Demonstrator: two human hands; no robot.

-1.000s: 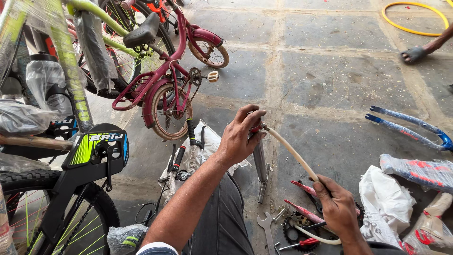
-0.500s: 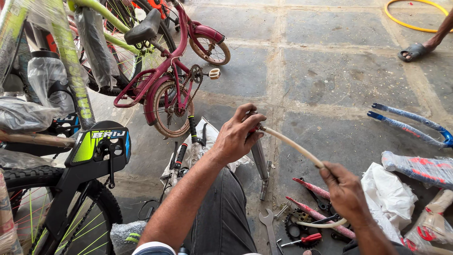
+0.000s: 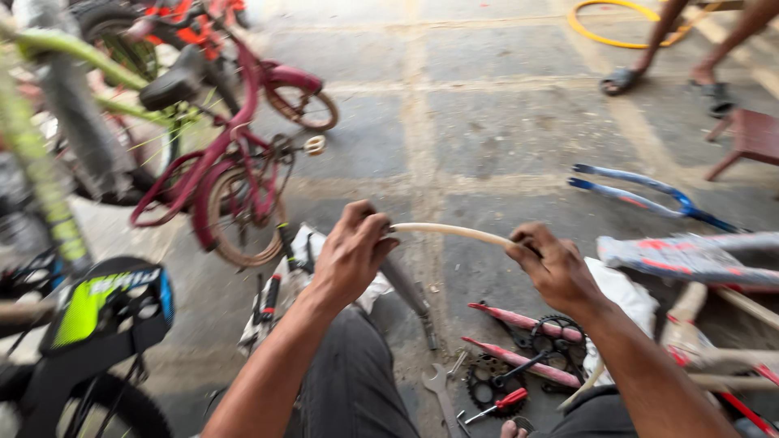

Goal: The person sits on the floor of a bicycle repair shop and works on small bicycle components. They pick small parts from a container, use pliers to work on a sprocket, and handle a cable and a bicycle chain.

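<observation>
Over the lap, both hands stretch a pale cream tube [image 3: 454, 233], prob. cable housing, level between them. Left hand [image 3: 350, 253] is fisted, fingers wrapped tight round one end; right hand [image 3: 555, 266] has fingers curled closed on the other end, thumb on top. Tube bows slightly up mid-span, above the paved floor [image 3: 487, 122].

Below the right wrist lie pink crank arms w/ a black chainring [image 3: 527, 357], a red-handled screwdriver [image 3: 501, 402] and a spanner [image 3: 439, 388]. A maroon kids' bike [image 3: 235, 186] stands off to the left, blue fork [image 3: 641, 195] well apart to the right.

To do it well, I'd judge: keep grips firm near the ends, pull evenly, avoid kinking the bowed middle.
</observation>
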